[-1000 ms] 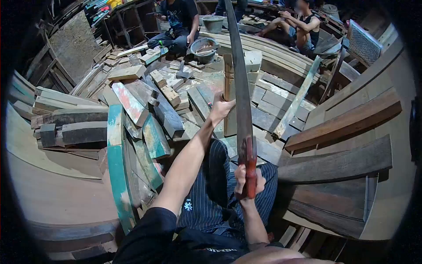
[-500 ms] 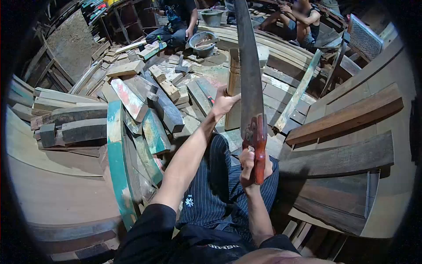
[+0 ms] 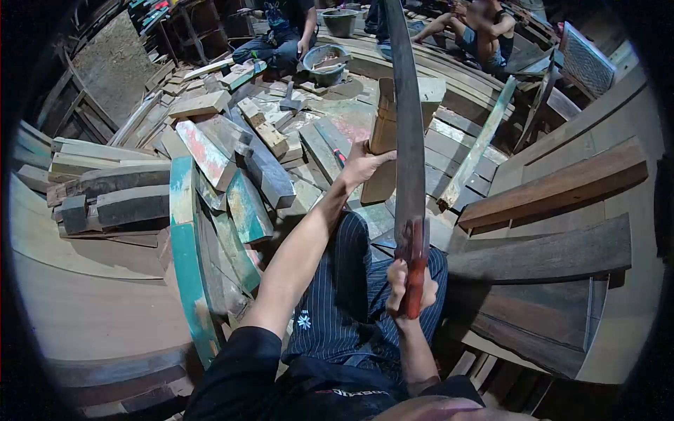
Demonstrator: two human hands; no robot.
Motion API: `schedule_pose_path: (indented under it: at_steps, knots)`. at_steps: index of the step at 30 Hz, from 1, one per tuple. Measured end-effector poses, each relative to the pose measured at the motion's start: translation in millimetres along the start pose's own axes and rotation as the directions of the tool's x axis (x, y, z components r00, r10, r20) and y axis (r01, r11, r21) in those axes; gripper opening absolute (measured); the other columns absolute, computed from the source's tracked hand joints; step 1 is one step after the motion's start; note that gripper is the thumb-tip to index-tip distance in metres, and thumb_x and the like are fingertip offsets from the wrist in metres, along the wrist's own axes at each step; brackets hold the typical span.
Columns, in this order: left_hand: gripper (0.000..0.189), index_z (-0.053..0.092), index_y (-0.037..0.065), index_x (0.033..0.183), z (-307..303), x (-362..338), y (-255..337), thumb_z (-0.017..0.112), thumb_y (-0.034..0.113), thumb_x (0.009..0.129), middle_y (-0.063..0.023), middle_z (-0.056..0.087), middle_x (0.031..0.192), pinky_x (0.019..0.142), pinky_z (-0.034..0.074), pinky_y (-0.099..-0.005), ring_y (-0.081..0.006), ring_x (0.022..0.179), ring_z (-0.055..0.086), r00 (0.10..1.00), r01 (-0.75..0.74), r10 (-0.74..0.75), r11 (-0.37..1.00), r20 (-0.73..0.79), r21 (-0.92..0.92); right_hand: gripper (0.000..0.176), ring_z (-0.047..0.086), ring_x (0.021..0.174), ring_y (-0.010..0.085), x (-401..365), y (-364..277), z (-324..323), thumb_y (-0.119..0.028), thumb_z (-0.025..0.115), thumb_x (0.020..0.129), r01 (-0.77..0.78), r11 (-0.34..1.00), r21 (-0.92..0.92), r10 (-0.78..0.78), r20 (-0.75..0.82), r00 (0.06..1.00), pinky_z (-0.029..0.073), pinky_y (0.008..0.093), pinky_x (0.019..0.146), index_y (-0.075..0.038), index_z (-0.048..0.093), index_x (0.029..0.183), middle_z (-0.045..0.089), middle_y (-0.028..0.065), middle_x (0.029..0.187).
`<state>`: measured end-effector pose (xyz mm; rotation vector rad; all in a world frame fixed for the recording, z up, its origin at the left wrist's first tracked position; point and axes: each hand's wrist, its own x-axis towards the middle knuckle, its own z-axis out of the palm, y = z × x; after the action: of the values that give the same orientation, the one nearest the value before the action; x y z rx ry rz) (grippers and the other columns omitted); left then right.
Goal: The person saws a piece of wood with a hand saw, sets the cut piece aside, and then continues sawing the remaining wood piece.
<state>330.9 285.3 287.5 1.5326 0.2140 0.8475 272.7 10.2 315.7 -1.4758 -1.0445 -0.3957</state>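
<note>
My right hand (image 3: 409, 289) is wrapped around the reddish wooden handle of a handsaw (image 3: 408, 133). Its long dark blade points up and away from me, overlapping a brown wooden block (image 3: 385, 116) in this view. That block stands on end in front of my knees, and my left hand (image 3: 366, 165) grips its near side with the thumb reaching toward the blade. My legs in pinstriped trousers (image 3: 330, 281) are folded beneath my arms. Just left of the block, a tool with a red-and-black handle (image 3: 340, 156) lies on a plank.
Wood offcuts, some painted teal (image 3: 184, 266), are heaped to my left. A hammer (image 3: 288, 102) lies farther ahead. Thick boards (image 3: 554, 186) rest at my right. Across the floor are a basin (image 3: 326, 64), a bucket (image 3: 340, 24), one person seated low (image 3: 284, 42) and another (image 3: 484, 35).
The saw has slid back toward me, its handle lower over my lap. The block and my left hand sit slightly farther right. A standing person's legs now show behind the blade.
</note>
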Motion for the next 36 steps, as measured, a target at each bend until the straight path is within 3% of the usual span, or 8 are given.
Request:
schedule_pose_path:
  at_steps: [3,11,13,19,22,24,29,36]
  knots:
    - [0.025,0.071,0.002,0.091,-4.0,-0.5,2.1,0.08,0.021,0.079,-0.0003,0.069,0.081,0.065,0.051,-0.0255,-0.0071,0.072,0.061,1.0,0.006,-0.006,1.0,-0.023,0.016,0.012,0.061,0.05,0.021,7.0,7.9,9.9,-0.006,0.07,0.078,-0.198,0.935,0.295,0.214,-0.021,0.977,0.048,0.0297,0.049,0.0,0.061,0.075,0.063,0.0082,0.066]
    - [0.03,0.069,0.001,0.095,-10.3,-0.8,2.5,0.08,0.024,0.079,-0.0032,0.069,0.081,0.065,0.051,-0.025,-0.009,0.073,0.062,0.998,0.006,-0.004,1.0,-0.06,0.018,0.026,0.061,0.048,0.0195,-58.2,-5.3,-26.1,-0.003,0.076,0.073,0.058,0.982,0.179,-0.085,0.146,0.986,0.049,0.0273,0.046,-0.001,0.053,0.084,0.06,0.0065,0.06]
    - [0.033,0.069,0.0,0.098,-8.6,-2.7,13.0,0.081,0.025,0.078,-0.0051,0.069,0.083,0.066,0.052,-0.0254,-0.0102,0.075,0.063,0.997,0.071,-0.071,0.997,-0.034,0.024,0.02,0.061,0.051,0.0196,-70.9,7.2,-35.5,-0.001,0.07,0.072,0.332,0.898,-0.289,-0.274,0.224,0.935,0.049,0.0286,0.047,-0.001,0.052,0.081,0.062,0.0087,0.062]
    - [0.033,0.068,-0.002,0.103,-6.7,-4.5,-7.2,0.08,0.018,0.079,-0.0053,0.07,0.09,0.068,0.052,-0.0269,-0.0095,0.078,0.063,0.99,0.132,-0.135,0.989,0.049,0.06,0.008,0.058,0.05,0.0223,-23.9,29.4,16.1,-0.01,0.062,0.077,0.193,0.951,-0.24,-0.204,-0.025,0.979,0.045,0.0323,0.048,-0.003,0.058,0.074,0.061,0.0078,0.063]
    - [0.031,0.067,-0.003,0.105,1.9,-8.7,10.5,0.078,0.013,0.081,-0.0044,0.07,0.092,0.068,0.052,-0.0268,-0.0088,0.077,0.063,0.997,0.081,-0.082,0.996,0.013,0.039,0.007,0.057,0.05,0.023,-1.7,43.0,41.3,-0.01,0.062,0.077,-0.086,0.936,0.342,0.084,0.02,0.996,0.043,0.0337,0.048,-0.004,0.06,0.073,0.058,0.0054,0.061]
    - [0.03,0.067,-0.004,0.105,-5.4,-0.8,-4.9,0.077,0.012,0.081,-0.0044,0.07,0.092,0.068,0.052,-0.0266,-0.0089,0.077,0.063,0.999,0.01,-0.009,1.0,0.05,-0.013,0.009,0.058,0.05,0.0253,-44.9,59.5,37.2,-0.013,0.066,0.073,-0.285,0.927,0.243,0.303,-0.037,0.952,0.043,0.0345,0.047,-0.006,0.061,0.071,0.055,0.008,0.058]
    - [0.026,0.07,0.003,0.097,-12.6,6.5,-3.2,0.08,0.021,0.08,-0.0013,0.07,0.084,0.063,0.05,-0.0234,-0.0075,0.073,0.063,0.999,0.001,-0.002,1.0,-0.053,-0.018,0.018,0.066,0.056,0.0219,-150.3,68.8,-19.4,-0.025,0.066,0.074,0.382,0.663,-0.644,-0.268,0.272,0.924,0.052,0.0324,0.053,-0.007,0.065,0.073,0.066,0.0059,0.065]
    - [0.028,0.07,0.0,0.099,-0.8,-3.9,0.3,0.079,0.02,0.081,-0.0027,0.07,0.09,0.068,0.052,-0.0265,-0.008,0.077,0.063,0.996,0.087,-0.087,0.996,0.033,0.022,0.016,0.06,0.05,0.0211,-49.0,46.6,-3.8,-0.02,0.063,0.077,0.032,0.991,-0.132,-0.023,0.075,0.997,0.045,0.0321,0.047,-0.007,0.058,0.07,0.059,0.0044,0.06]
